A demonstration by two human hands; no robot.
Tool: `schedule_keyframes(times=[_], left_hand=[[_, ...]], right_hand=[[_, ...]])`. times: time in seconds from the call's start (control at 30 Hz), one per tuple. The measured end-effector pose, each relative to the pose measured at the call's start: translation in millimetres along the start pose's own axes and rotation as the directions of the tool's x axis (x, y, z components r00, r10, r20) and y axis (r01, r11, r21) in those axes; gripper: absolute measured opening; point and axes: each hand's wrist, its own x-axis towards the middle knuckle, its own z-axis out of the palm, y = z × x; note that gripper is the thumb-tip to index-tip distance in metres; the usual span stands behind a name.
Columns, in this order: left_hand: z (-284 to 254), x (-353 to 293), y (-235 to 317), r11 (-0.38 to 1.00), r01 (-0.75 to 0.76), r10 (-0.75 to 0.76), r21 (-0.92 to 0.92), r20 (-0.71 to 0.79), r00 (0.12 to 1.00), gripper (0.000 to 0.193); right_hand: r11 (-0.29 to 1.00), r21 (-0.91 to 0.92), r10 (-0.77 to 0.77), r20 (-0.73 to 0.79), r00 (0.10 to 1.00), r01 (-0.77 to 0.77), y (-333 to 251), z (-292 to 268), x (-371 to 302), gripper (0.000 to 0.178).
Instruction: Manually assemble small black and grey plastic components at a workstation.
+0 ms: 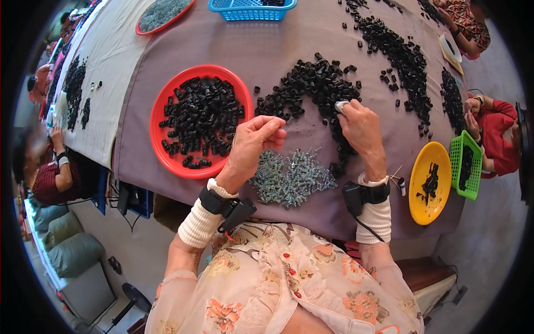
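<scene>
My left hand (256,142) is closed in a pinch between the red tray and the black heap. Whatever its fingertips may hold is too small to name. Above the right part of the heap of small black plastic cylinders (320,83), my right hand (362,131) has its fingers curled down, with a white covering on one fingertip. Its grasp is hidden from view. Just below and between the hands lies a pile of small silvery coiled pieces (292,178), springs by their look. Left of my left hand stands a round red tray (158,131) holding many black cylinders (203,114).
A yellow plate (423,209) with black bits and a green basket (471,189) stand at right. More black pieces (397,50) spread toward the far right. A blue basket (253,12) and another red tray (146,30) sit at the far side. People work around the table.
</scene>
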Motion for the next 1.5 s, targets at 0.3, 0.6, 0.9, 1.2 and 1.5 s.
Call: schedule_keyframes(times=[0.3,0.6,0.9,1.2,1.5], left_hand=[[-5,-4,-5,1.000,0.002,-0.002,-0.005,0.031,1.000,0.022],[-8,-7,-8,1.000,0.009,-0.008,-0.021,0.030,1.000,0.022],[-9,-13,-10,1.000,-0.018,0.018,-0.005,0.034,0.999,0.022],[3,-7,-6,0.999,-0.042,0.041,0.018,0.042,0.998,0.021],[0,1,-17,0.996,-0.030,0.012,0.085,0.196,0.980,0.024]], right_hand=[[0.927,0.371,-0.042,-0.027,0.999,0.049,-9,4,16,0.012],[0.986,0.167,-0.009,0.107,0.994,-0.009,-10,-2,3,0.010],[0.993,-0.028,-0.104,0.204,0.973,0.112,-38,17,7,0.015],[0.974,0.075,-0.219,0.055,0.974,0.214,-35,17,5,0.014],[0.882,0.390,-0.352,0.171,0.920,0.265,-70,-8,11,0.014]])
